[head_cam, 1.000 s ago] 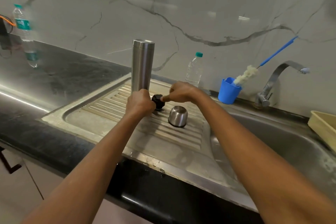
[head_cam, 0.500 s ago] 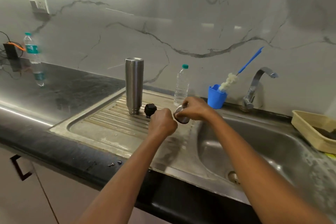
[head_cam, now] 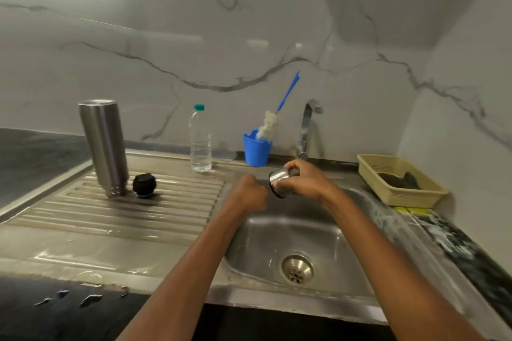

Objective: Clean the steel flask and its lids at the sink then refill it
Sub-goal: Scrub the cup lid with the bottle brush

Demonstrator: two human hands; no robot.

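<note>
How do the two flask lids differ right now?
The black stopper is dark; the steel cup lid is shiny metal. The black stopper sits on the drainboard beside the steel flask; the steel cup lid is held sideways in the right hand over the sink. Both are off the flask.

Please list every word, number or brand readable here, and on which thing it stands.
None can be read.
The flask, the steel lid, the bottle and the blue cup show no print.
A yellow sticker beside the basket is too blurred to read.
</note>
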